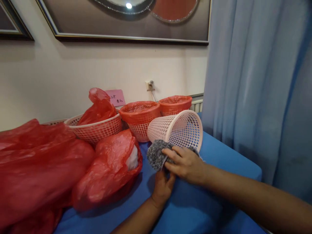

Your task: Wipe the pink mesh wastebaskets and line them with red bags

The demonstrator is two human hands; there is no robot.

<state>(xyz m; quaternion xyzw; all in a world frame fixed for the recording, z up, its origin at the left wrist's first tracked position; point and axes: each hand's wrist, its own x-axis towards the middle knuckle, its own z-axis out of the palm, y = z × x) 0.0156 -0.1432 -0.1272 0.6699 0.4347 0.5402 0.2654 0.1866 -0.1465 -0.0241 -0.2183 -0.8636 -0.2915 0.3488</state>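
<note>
Prob. a hotel/guest rm: framed pics [126,22] on wall, blue curtain [255,81], blue bed [219,156], bagged bins [140,118].

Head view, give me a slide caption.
Both hands press a grey cloth against a tipped pink basket on blue table.

We are seeing a speckled grey cloth [157,155], a pale pink perforated basket [175,129], red bags [107,172], and a blue tabletop [195,208].
</note>
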